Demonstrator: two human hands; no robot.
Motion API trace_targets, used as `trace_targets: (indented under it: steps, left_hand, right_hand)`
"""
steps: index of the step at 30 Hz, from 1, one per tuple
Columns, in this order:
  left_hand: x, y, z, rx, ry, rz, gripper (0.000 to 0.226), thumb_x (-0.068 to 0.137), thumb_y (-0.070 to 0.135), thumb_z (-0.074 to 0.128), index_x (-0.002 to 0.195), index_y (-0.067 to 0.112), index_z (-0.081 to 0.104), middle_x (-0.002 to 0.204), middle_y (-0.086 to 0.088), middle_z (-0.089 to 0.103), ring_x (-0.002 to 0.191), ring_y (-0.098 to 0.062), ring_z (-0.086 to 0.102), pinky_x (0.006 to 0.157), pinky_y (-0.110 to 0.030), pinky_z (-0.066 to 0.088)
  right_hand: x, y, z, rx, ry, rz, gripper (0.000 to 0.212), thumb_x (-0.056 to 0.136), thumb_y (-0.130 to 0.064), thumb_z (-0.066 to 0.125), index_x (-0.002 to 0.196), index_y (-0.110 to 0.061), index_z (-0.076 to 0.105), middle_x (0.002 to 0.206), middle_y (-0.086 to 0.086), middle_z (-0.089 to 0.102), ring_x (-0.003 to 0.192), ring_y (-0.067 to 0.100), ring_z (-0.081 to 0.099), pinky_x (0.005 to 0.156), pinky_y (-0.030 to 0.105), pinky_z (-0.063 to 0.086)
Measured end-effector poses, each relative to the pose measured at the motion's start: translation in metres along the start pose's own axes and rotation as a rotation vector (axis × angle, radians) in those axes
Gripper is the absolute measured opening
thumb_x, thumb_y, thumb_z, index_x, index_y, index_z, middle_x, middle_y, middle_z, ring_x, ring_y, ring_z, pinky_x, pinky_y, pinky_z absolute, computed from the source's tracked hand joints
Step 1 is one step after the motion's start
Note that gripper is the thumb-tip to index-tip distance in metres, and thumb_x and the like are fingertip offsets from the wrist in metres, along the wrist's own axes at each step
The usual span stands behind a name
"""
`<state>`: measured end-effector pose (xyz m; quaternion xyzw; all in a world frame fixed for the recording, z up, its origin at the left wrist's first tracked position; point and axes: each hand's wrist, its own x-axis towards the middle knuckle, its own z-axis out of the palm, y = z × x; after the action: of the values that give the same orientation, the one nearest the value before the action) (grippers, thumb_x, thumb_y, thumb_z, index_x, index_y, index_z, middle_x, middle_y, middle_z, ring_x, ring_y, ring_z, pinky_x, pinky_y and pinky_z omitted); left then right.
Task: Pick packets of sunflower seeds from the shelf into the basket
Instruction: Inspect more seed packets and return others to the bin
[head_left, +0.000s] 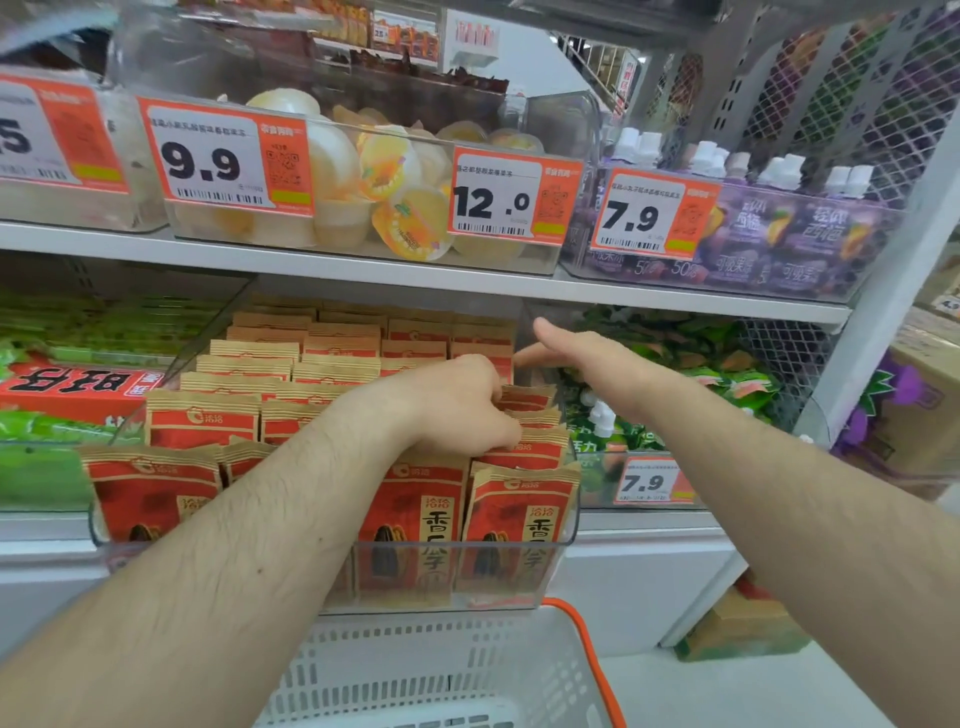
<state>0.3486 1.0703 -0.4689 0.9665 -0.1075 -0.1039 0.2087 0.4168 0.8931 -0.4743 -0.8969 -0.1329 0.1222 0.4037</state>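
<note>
Red and tan sunflower seed packets (410, 525) stand in rows inside a clear bin (566, 525) on the middle shelf. My left hand (457, 405) reaches into the right-hand row, its fingers curled round the tops of packets (535, 441) there. Behind it my right hand (587, 358) stretches over the bin's far right side with fingers straight, holding nothing. A white slotted basket (436, 675) with an orange handle (592, 660) sits below the bin; no packet shows in its visible part.
The upper shelf (363, 265) carries bins of jelly cups (395, 192) and purple drink pouches (753, 239) behind price tags. Green pouches (717, 374) fill the bin to the right, a red box (78, 384) and green packs lie to the left. Cardboard boxes stand at far right.
</note>
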Motion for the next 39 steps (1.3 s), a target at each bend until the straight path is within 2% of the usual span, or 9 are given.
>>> trace_targets:
  steps: [4,6,12,16,18,24,31,35,39]
  left_hand:
    - [-0.005,0.008,-0.006,-0.076,0.114,0.037,0.030,0.077,0.033,0.054,0.097,0.020,0.072,0.124,0.000,0.064,0.105,-0.020,0.065,0.094,-0.047,0.054]
    - [-0.007,0.013,-0.011,-0.110,0.225,0.062,0.021,0.083,0.021,0.055,0.095,0.017,0.072,0.122,0.003,0.061,0.103,-0.020,0.062,0.094,-0.043,0.053]
    - [-0.022,0.037,-0.036,-0.366,0.647,0.254,0.027,0.088,0.009,0.056,0.108,0.021,0.069,0.108,0.012,0.052,0.097,-0.007,0.050,0.091,-0.024,0.041]
    - [-0.029,0.057,-0.046,-0.541,0.787,0.375,0.026,0.086,0.005,0.057,0.096,0.027,0.069,0.092,0.020,0.052,0.091,-0.008,0.057,0.093,-0.035,0.052]
    - [-0.030,0.066,-0.045,-0.587,0.802,0.400,0.027,0.087,0.006,0.058,0.089,0.031,0.068,0.086,0.021,0.058,0.087,-0.010,0.060,0.088,-0.039,0.056]
    - [-0.033,0.086,-0.025,-0.781,0.726,0.386,0.030,0.089,0.001,0.059,0.079,0.028,0.066,0.084,0.007,0.066,0.084,-0.016,0.068,0.077,-0.039,0.060]
    - [-0.033,0.093,0.032,-0.826,0.585,0.271,0.027,0.091,0.004,0.061,0.078,0.028,0.066,0.087,0.007,0.066,0.082,-0.016,0.068,0.074,-0.037,0.061]
    - [-0.041,0.090,0.064,-0.893,0.490,0.222,0.027,0.093,0.008,0.062,0.073,0.024,0.055,0.087,0.002,0.066,0.081,-0.019,0.068,0.067,-0.040,0.061]
    - [-0.046,0.082,0.098,-1.114,0.398,0.148,0.029,0.091,0.007,0.065,0.083,0.021,0.041,0.101,-0.023,0.067,0.076,-0.023,0.066,0.070,-0.049,0.060]
  right_hand:
    - [-0.019,0.011,-0.004,0.000,-0.019,-0.115,0.022,0.086,-0.046,0.068,0.098,-0.029,0.074,0.103,-0.008,0.075,0.100,0.006,0.066,0.095,0.032,0.043]
    - [-0.021,0.009,-0.004,-0.062,0.092,-0.163,0.004,0.090,-0.024,0.072,0.088,-0.025,0.074,0.087,-0.005,0.077,0.084,0.010,0.068,0.086,0.035,0.052]
    - [-0.044,-0.023,-0.015,0.020,0.543,-0.331,0.025,0.097,-0.018,0.062,0.072,-0.019,0.064,0.059,-0.008,0.059,0.056,0.010,0.052,0.061,0.028,0.044]
    - [-0.067,-0.043,-0.028,0.186,0.673,-0.435,0.022,0.097,-0.016,0.060,0.076,-0.012,0.065,0.067,-0.001,0.067,0.064,0.015,0.059,0.065,0.040,0.054]
    - [-0.081,-0.049,-0.032,0.261,0.716,-0.471,0.020,0.096,-0.019,0.059,0.079,-0.009,0.065,0.077,0.012,0.069,0.072,0.024,0.064,0.072,0.050,0.057]
    - [-0.117,-0.039,-0.035,0.342,0.725,-0.384,0.027,0.100,-0.017,0.057,0.073,-0.016,0.061,0.078,0.013,0.069,0.070,0.025,0.066,0.069,0.047,0.057]
    - [-0.139,0.006,-0.008,0.393,0.759,-0.201,0.036,0.095,-0.023,0.062,0.084,0.011,0.059,0.087,0.034,0.066,0.069,0.033,0.062,0.070,0.063,0.053]
    - [-0.154,0.030,0.007,0.406,0.768,-0.123,0.039,0.098,-0.020,0.059,0.086,0.017,0.054,0.085,0.035,0.065,0.068,0.038,0.065,0.070,0.059,0.054]
    - [-0.168,0.050,0.026,0.485,0.739,-0.044,0.040,0.100,-0.018,0.056,0.082,0.017,0.055,0.066,0.020,0.062,0.059,0.024,0.060,0.056,0.032,0.049]
